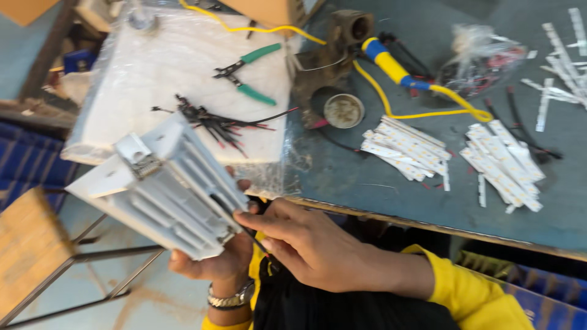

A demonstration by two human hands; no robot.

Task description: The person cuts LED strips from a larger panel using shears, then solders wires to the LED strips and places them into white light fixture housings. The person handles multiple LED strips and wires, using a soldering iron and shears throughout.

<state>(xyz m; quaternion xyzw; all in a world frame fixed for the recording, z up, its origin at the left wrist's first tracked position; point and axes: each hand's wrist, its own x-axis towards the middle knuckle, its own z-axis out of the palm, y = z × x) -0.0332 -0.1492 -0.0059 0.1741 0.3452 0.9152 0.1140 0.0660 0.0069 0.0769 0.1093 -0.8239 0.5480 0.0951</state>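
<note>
My left hand [221, 264] grips the lower end of a white ribbed metal housing [165, 186], held tilted above my lap with a small bracket at its upper end. My right hand [306, 244] pinches a thin black wire [235, 219] that runs along the housing's near edge and down between my fingers. A metal watch sits on my left wrist. My sleeves are yellow.
On the grey bench lie green-handled pliers [247, 72], a bundle of black and red wires [214, 121], a yellow-and-blue soldering iron [391, 64] with its yellow cord, a small round tin [343, 110], two piles of white LED strips [406, 148], and a plastic bag. A wooden stool [27, 250] stands at the left.
</note>
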